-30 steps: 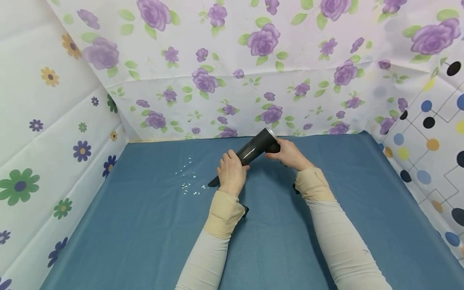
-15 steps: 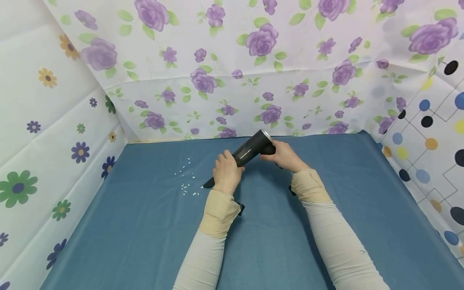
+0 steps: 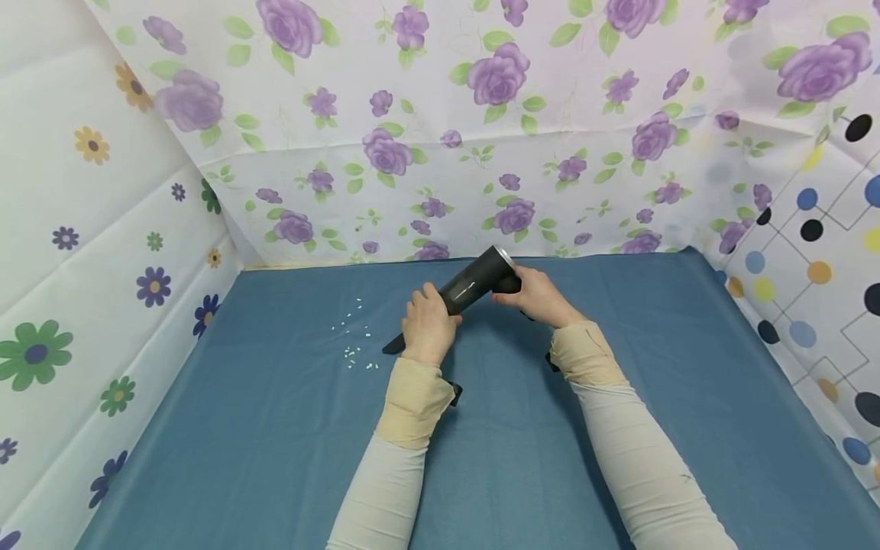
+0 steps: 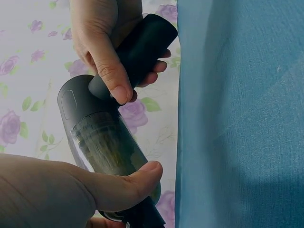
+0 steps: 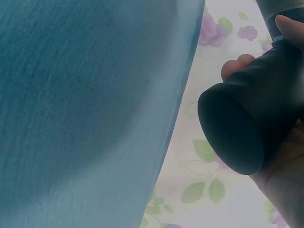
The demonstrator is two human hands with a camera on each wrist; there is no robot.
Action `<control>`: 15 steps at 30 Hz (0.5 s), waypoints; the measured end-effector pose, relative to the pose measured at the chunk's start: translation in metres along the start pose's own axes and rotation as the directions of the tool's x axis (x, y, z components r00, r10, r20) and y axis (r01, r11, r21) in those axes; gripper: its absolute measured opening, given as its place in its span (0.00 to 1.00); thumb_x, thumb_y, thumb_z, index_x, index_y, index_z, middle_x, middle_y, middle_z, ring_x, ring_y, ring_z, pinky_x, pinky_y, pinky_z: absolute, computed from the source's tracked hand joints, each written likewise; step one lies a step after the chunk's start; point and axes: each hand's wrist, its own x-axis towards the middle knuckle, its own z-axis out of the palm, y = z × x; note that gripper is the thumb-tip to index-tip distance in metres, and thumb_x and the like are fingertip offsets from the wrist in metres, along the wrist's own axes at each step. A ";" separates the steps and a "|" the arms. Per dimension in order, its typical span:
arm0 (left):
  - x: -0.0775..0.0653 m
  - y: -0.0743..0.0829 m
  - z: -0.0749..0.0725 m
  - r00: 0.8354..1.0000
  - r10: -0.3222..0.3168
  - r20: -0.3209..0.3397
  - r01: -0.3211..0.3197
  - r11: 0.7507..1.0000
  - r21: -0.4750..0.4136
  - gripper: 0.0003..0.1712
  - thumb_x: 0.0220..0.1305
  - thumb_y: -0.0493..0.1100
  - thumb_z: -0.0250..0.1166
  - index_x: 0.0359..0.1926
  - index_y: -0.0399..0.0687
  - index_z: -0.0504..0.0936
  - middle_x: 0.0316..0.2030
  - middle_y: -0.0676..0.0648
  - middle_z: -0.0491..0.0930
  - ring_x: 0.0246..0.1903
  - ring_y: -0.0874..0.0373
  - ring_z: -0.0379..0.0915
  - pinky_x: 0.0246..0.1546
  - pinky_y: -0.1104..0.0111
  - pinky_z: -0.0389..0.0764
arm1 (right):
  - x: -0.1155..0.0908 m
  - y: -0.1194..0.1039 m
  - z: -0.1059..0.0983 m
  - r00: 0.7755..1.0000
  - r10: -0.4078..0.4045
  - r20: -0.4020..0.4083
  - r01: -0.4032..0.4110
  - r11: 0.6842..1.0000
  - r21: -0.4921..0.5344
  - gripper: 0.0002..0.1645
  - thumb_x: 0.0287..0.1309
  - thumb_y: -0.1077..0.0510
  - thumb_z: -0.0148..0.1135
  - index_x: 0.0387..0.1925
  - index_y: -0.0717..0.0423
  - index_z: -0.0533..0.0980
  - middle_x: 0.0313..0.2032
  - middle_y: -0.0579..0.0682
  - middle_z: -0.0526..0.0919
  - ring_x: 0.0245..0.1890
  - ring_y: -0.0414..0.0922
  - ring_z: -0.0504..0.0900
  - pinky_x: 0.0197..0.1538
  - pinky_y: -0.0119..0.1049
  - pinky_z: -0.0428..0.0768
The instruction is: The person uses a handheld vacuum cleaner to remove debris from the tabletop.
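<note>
A black handheld vacuum cleaner (image 3: 474, 284) slants over the blue cloth, its narrow nozzle (image 3: 393, 346) pointing down and left. My left hand (image 3: 428, 325) grips the front of the body; in the left wrist view its thumb lies across the see-through dust cup (image 4: 102, 142). Around the stubby handle (image 4: 147, 47) curl the fingers of my right hand (image 3: 543, 296). The handle's round end (image 5: 232, 130) faces the right wrist camera. Small white bits (image 3: 351, 353) lie scattered left of the nozzle tip. The left hand hides part of the nozzle.
Blue cloth (image 3: 275, 451) covers the table. A purple-flowered sheet (image 3: 426, 153) hangs behind it, with a daisy-patterned sheet (image 3: 117, 305) at the left and a dotted one (image 3: 811, 305) at the right.
Both hands have moved slightly left with the vacuum cleaner. The few white bits that lay nearest the nozzle tip no longer show there; the others lie as before.
</note>
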 end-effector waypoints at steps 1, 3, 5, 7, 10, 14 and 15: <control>0.000 0.000 0.000 1.000 0.000 0.000 0.000 1.000 -0.001 0.33 0.56 0.47 0.75 0.54 0.35 0.68 0.42 0.35 0.74 0.41 0.40 0.74 0.40 0.47 0.78 | 0.000 0.001 0.000 1.000 0.002 0.000 -0.002 1.000 -0.001 0.29 0.59 0.45 0.69 0.54 0.58 0.75 0.27 0.54 0.78 0.23 0.48 0.74 0.28 0.41 0.70; 0.000 0.000 0.001 1.000 0.001 0.003 0.000 1.000 -0.007 0.33 0.56 0.46 0.75 0.54 0.35 0.68 0.42 0.35 0.74 0.41 0.40 0.74 0.41 0.47 0.77 | 0.001 0.001 -0.001 1.000 0.005 0.001 -0.005 1.000 -0.002 0.29 0.59 0.45 0.69 0.55 0.58 0.75 0.27 0.54 0.78 0.23 0.48 0.74 0.28 0.41 0.71; 0.001 0.000 0.001 1.000 0.001 0.008 0.000 1.000 -0.008 0.33 0.56 0.46 0.75 0.53 0.35 0.68 0.42 0.35 0.73 0.41 0.40 0.74 0.41 0.47 0.77 | 0.001 0.002 -0.001 1.000 0.006 0.005 -0.006 1.000 -0.004 0.30 0.58 0.45 0.69 0.55 0.58 0.74 0.27 0.53 0.78 0.22 0.47 0.74 0.28 0.41 0.70; 0.000 0.000 0.000 1.000 0.000 0.018 0.000 1.000 -0.007 0.33 0.57 0.46 0.75 0.54 0.35 0.68 0.42 0.35 0.73 0.41 0.40 0.74 0.41 0.47 0.78 | 0.001 0.002 -0.001 1.000 0.007 0.009 -0.007 1.000 -0.007 0.30 0.58 0.44 0.69 0.55 0.58 0.74 0.26 0.53 0.79 0.22 0.47 0.74 0.28 0.41 0.71; 0.000 -0.001 -0.001 0.999 0.002 0.034 -0.002 1.000 0.001 0.33 0.57 0.47 0.74 0.54 0.35 0.67 0.42 0.35 0.73 0.41 0.39 0.74 0.40 0.47 0.78 | 0.000 0.003 -0.001 1.000 0.005 0.012 -0.005 1.000 -0.007 0.30 0.58 0.44 0.69 0.55 0.58 0.74 0.27 0.53 0.79 0.23 0.47 0.75 0.29 0.41 0.71; 0.000 -0.003 -0.001 0.999 0.014 0.039 -0.015 1.000 0.016 0.34 0.57 0.48 0.75 0.54 0.35 0.67 0.42 0.35 0.73 0.41 0.40 0.74 0.40 0.48 0.78 | 0.000 0.003 0.000 1.000 0.003 0.011 -0.003 1.000 0.002 0.31 0.58 0.44 0.69 0.56 0.58 0.74 0.28 0.53 0.80 0.23 0.47 0.75 0.29 0.41 0.72; 0.000 -0.003 -0.001 0.999 0.020 0.033 -0.020 1.000 0.019 0.34 0.57 0.48 0.75 0.54 0.35 0.67 0.41 0.35 0.73 0.40 0.40 0.74 0.39 0.48 0.78 | -0.001 0.002 0.000 1.000 0.003 0.010 -0.003 1.000 0.005 0.32 0.58 0.44 0.69 0.57 0.58 0.74 0.28 0.53 0.80 0.23 0.47 0.75 0.29 0.41 0.72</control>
